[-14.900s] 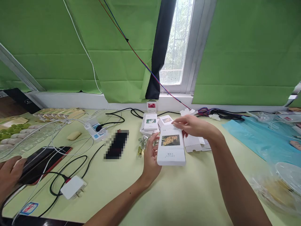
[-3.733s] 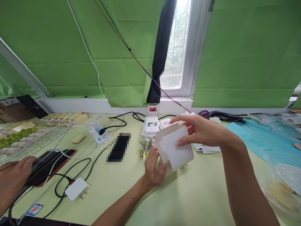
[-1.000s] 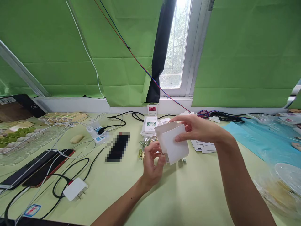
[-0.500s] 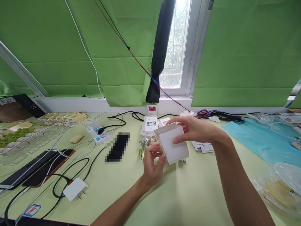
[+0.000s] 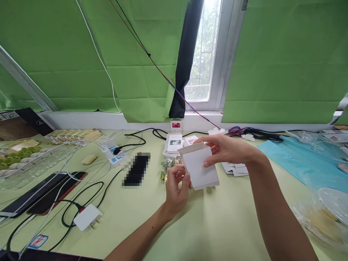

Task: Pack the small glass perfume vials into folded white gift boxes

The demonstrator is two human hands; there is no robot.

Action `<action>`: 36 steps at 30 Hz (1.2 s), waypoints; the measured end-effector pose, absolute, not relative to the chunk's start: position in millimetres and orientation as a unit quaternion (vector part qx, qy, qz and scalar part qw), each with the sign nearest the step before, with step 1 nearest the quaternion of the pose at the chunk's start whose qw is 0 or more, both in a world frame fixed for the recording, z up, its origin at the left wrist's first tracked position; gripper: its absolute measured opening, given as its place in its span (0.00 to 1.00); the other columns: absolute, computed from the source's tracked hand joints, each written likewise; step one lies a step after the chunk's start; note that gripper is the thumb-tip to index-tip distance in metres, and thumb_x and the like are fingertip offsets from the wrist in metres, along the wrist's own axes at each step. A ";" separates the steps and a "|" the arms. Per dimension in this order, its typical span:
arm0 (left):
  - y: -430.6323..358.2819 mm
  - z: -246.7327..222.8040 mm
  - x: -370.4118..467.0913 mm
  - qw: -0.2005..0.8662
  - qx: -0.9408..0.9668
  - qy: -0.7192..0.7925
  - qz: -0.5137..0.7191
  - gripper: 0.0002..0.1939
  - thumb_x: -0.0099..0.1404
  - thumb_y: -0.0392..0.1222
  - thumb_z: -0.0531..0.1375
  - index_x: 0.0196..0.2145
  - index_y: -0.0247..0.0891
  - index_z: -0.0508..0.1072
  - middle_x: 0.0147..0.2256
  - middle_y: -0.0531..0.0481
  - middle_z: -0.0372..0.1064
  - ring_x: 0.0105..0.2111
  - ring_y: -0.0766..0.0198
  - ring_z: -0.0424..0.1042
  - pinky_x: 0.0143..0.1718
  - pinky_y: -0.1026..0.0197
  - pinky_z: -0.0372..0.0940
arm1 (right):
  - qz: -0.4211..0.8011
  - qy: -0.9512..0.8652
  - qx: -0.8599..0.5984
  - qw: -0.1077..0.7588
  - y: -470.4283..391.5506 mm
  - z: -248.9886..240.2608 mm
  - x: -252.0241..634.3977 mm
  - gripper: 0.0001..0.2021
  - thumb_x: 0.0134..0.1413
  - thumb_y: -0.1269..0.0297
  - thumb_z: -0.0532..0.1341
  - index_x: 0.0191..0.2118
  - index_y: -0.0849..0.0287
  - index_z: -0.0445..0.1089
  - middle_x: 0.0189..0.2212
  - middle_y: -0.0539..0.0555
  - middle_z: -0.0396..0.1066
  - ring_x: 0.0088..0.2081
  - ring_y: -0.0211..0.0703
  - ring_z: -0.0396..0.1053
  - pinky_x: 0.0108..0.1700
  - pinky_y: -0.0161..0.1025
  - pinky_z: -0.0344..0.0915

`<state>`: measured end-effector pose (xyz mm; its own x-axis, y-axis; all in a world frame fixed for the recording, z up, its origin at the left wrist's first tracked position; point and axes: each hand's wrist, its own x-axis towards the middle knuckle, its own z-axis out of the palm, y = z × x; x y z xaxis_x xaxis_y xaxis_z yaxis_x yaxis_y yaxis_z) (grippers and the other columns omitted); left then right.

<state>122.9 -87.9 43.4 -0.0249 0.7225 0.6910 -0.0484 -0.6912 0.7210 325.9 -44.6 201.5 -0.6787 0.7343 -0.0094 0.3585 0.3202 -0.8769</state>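
Observation:
A white box with an open flap at its upper left is held above the table, tilted. My right hand grips it from above, thumb on the near face and fingers behind the top edge. Against the box's left side my left hand has its fingers curled and its thumb at the edge; the fingertips are partly hidden. Behind the hands lie a stack of printed white cards or boxes and small metallic parts. Folded white card pieces are to the right of the box.
At the left are a power strip, white adapter, phones, a pixelated dark object and loose cables. Blue sheeting and clear plastic containers lie at the right. A small picture card stands at the back.
My right thumb has shifted slightly right on the box face. The box has turned a little, and my left hand has barely moved.

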 end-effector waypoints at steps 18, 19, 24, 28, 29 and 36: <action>-88.5 40.3 121.7 0.312 0.651 0.233 0.652 0.04 0.74 0.40 0.54 0.46 0.45 0.61 0.44 0.52 0.62 0.26 0.74 0.69 0.21 0.70 0.70 | 0.540 -0.767 -0.276 0.210 -34.7 191.4 333.7 0.24 0.50 0.62 0.73 0.53 0.57 0.75 0.42 0.52 0.77 0.40 0.42 0.75 0.39 0.34 0.71; -88.2 39.6 121.6 0.312 0.651 0.234 0.651 0.04 0.74 0.40 0.54 0.46 0.45 0.61 0.44 0.52 0.62 0.26 0.74 0.69 0.21 0.70 0.70 | 0.539 -0.768 -0.274 0.211 -34.5 191.2 333.8 0.24 0.49 0.62 0.74 0.53 0.57 0.75 0.41 0.52 0.78 0.40 0.42 0.75 0.38 0.34 0.71; -87.9 38.3 120.8 0.312 0.651 0.239 0.650 0.05 0.74 0.40 0.54 0.46 0.46 0.61 0.43 0.52 0.63 0.26 0.74 0.69 0.20 0.69 0.69 | 0.530 -0.775 -0.271 0.213 -34.7 192.2 333.4 0.21 0.50 0.61 0.73 0.50 0.59 0.76 0.39 0.51 0.77 0.38 0.40 0.75 0.37 0.33 0.71; -88.4 38.3 121.0 0.311 0.650 0.242 0.650 0.05 0.74 0.40 0.55 0.46 0.46 0.61 0.43 0.52 0.63 0.26 0.73 0.68 0.20 0.69 0.69 | 0.524 -0.777 -0.271 0.221 -35.7 192.6 332.7 0.20 0.49 0.61 0.73 0.49 0.59 0.76 0.38 0.51 0.77 0.37 0.40 0.75 0.36 0.33 0.71; -88.4 38.3 121.1 0.309 0.650 0.243 0.650 0.05 0.74 0.40 0.55 0.46 0.46 0.61 0.43 0.52 0.63 0.26 0.73 0.68 0.20 0.69 0.69 | 0.527 -0.774 -0.272 0.221 -35.8 192.5 332.4 0.21 0.49 0.61 0.74 0.49 0.59 0.76 0.38 0.51 0.77 0.37 0.40 0.75 0.36 0.33 0.71; -88.8 41.9 121.0 0.295 0.657 0.250 0.647 0.04 0.74 0.41 0.54 0.46 0.45 0.61 0.42 0.52 0.62 0.26 0.74 0.68 0.20 0.71 0.69 | 0.526 -0.770 -0.291 0.213 -35.6 192.3 331.8 0.23 0.49 0.60 0.73 0.51 0.58 0.76 0.42 0.53 0.79 0.40 0.45 0.78 0.38 0.36 0.73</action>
